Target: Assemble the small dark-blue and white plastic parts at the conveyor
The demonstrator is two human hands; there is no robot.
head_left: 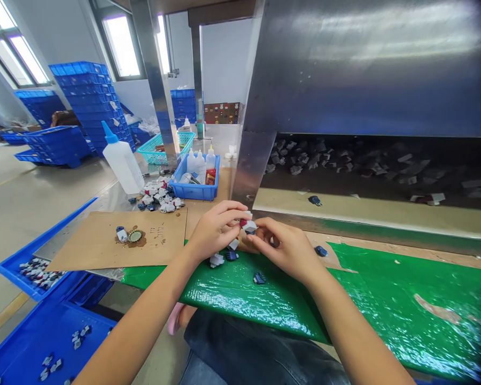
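Note:
Between my two hands is a small white, red and dark blue figure piece [249, 226]. My left hand [218, 229] pinches it from the left, thumb and fingers closed. From the right, the fingertips of my right hand [284, 246] close on its lower side. Beneath them on the green table covering [224, 286] lie a white piece [216, 260] and a dark blue piece [232, 255]. Another dark blue piece [260, 278] rests nearer the edge, and one more blue piece [321, 251] sits right of my right hand.
At left, a cardboard sheet [88, 240] carries a bottle cap [135, 236] of liquid. Behind it are a pile of pieces [160, 193], a large squeeze bottle [123, 163] and a blue basket [194, 190] of small bottles. A metal hood [369, 69] overhangs more pieces at right.

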